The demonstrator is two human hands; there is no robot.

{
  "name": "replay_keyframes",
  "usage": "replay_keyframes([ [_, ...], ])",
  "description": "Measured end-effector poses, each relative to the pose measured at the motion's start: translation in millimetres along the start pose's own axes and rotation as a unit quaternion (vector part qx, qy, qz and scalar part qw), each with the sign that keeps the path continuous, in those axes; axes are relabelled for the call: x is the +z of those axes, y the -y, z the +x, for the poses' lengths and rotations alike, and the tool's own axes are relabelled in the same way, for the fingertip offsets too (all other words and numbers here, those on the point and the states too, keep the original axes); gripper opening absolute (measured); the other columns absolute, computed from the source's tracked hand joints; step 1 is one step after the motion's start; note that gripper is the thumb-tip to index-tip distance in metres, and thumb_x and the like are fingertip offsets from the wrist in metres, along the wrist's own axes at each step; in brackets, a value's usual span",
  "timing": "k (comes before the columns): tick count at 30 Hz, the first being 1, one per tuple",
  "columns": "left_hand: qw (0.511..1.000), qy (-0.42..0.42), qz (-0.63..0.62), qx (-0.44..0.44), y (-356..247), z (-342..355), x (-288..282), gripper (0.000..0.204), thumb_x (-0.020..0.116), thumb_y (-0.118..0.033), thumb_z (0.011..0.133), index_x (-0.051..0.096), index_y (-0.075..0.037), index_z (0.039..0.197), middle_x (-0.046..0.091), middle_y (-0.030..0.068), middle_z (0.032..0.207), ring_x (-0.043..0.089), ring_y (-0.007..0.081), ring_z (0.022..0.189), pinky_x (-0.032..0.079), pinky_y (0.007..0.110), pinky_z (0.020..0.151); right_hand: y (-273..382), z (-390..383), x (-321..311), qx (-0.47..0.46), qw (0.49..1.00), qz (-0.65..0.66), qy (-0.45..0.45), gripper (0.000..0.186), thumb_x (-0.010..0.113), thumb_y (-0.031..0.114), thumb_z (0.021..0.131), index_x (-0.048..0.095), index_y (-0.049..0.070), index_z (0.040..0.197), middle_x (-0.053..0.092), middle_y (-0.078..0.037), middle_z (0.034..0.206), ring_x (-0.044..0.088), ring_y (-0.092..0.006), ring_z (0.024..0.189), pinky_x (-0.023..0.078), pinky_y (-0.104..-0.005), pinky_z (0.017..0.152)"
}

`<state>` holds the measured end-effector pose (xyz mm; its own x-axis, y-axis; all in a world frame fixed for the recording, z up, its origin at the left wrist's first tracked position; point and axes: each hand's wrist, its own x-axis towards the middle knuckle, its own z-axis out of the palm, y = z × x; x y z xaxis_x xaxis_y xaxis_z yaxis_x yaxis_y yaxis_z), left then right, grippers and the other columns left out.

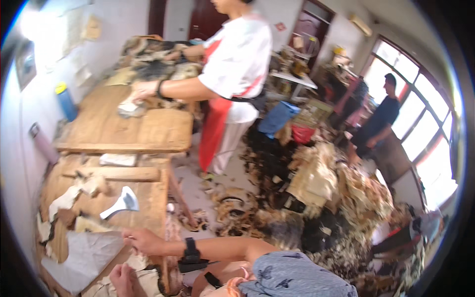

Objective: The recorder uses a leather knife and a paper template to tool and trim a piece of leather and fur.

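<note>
My right hand (pixel 144 242), a black band on its wrist, reaches over the front bench with curled fingers at the right corner of a thin white sheet (pixel 86 255). Something small and pale shows at its fingertips, too blurred to name. Nearer the lower edge, my left hand (pixel 122 280) is closed above pale hide pieces (pixel 146 279); what it holds, if anything, is hidden. Beyond the sheet lies a fan-shaped, blue-white tool (pixel 123 202) with a narrow handle. Irregular pale scraps (pixel 67 203) lie along the bench's left side.
A co-worker (pixel 237 64) in white and red handles pale material at the farther wooden bench (pixel 123 131). Two bottles, blue (pixel 66 101) and pink (pixel 43 143), stand by the left wall. Hides (pixel 316 178) and scraps heap the floor at right; another person (pixel 381 114) stands near the windows.
</note>
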<state>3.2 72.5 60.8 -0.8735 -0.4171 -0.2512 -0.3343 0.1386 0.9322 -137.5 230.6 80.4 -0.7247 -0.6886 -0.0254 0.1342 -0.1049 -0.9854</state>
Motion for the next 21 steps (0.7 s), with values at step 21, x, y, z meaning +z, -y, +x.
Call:
replay_keyframes([
  [21, 0.989, -0.076, -0.08, 0.097, -32, -42, 1, 0.012, 0.057, -0.009, 0.087, 0.056, -0.001, 0.078, 0.052, 0.0007, 0.073, 0.047, 0.0074, 0.065, 0.037, 0.021, 0.057, 2, 15, 33, -0.175, 0.969, -0.062, 0.165, 0.006, 0.062, 0.006, 0.08, 0.059, 0.003, 0.084, 0.046, -0.005, 0.08, 0.05, -0.0178, 0.076, 0.04, -0.0289, 0.065],
])
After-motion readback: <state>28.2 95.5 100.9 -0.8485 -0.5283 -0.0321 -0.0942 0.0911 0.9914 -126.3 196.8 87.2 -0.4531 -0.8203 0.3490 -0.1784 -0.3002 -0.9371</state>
